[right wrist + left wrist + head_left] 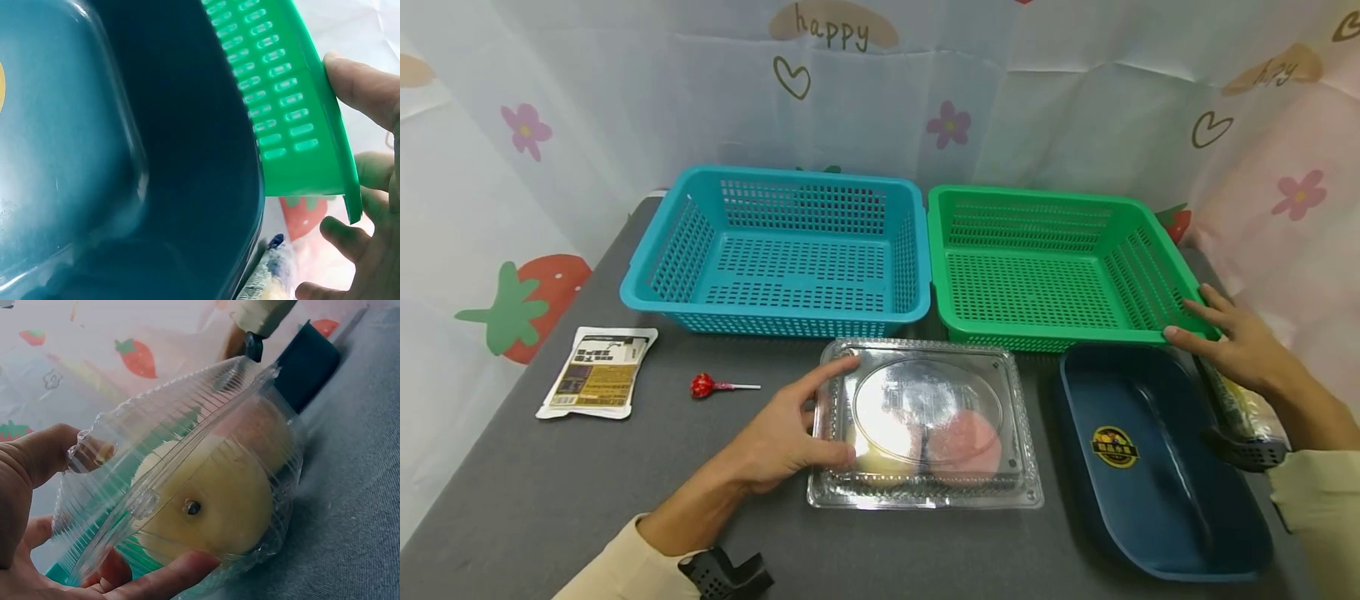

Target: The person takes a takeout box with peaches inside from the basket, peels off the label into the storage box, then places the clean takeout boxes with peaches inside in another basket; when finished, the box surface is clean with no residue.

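A clear plastic clamshell box (936, 487) lies on the grey table in front of me, with a yellow round fruit (212, 494) and a pink round fruit (964, 446) inside. My left hand (778, 437) grips its left side, thumb and fingers spread along the edge. At the right, my right hand (1251, 346) holds the near right corner of the green basket (1052, 336). Its thumb touches the rim in the right wrist view, and the other fingers lie past the basket's end. A deep blue basin (1157, 492) stands just below that corner.
To the left of the green basket stands a blue basket (790, 315). A red lollipop (702, 385) and a flat white-edged food packet (601, 372) lie at the left. Partly hidden under my right arm is a clear-wrapped bag (1255, 412). A printed curtain (865, 100) hangs behind.
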### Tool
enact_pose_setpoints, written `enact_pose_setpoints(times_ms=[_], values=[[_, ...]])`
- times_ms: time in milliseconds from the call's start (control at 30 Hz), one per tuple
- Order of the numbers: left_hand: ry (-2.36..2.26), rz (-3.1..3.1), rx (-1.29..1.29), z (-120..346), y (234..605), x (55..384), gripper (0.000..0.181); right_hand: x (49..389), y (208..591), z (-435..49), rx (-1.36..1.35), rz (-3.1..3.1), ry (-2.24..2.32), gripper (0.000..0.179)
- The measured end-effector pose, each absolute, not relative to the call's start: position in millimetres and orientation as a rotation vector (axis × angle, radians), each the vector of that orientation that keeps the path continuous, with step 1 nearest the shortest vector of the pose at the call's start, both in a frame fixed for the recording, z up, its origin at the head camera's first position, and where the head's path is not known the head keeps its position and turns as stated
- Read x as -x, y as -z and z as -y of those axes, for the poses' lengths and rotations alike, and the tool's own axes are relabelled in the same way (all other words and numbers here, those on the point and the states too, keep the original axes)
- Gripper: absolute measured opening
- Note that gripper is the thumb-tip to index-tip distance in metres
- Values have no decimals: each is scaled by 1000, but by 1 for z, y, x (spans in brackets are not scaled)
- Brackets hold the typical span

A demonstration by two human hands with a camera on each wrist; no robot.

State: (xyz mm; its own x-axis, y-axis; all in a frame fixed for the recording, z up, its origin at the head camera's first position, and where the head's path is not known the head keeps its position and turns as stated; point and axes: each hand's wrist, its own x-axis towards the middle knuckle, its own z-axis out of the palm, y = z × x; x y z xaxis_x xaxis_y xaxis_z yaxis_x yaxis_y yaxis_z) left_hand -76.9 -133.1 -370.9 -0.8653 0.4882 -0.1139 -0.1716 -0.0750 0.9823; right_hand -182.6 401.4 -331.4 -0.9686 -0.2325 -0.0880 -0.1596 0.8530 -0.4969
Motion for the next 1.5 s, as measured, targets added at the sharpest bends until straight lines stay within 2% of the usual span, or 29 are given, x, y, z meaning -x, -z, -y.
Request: enact_pose_setpoints(times_ms=[700, 1067, 1300, 1500], values=[[-2037, -1614, -404, 126, 312, 77, 95, 190, 324, -393, 238, -2822, 724, 76], [-1982, -1779, -473, 108, 262, 101, 93, 188, 320, -396, 238, -2805, 724, 76], [-2014, -1793, -515, 92, 243, 119, 90, 187, 319, -398, 251, -2799, 739, 75], [-2022, -1827, -541, 79, 231, 134, 90, 186, 320, -405, 314, -2810, 796, 64]])
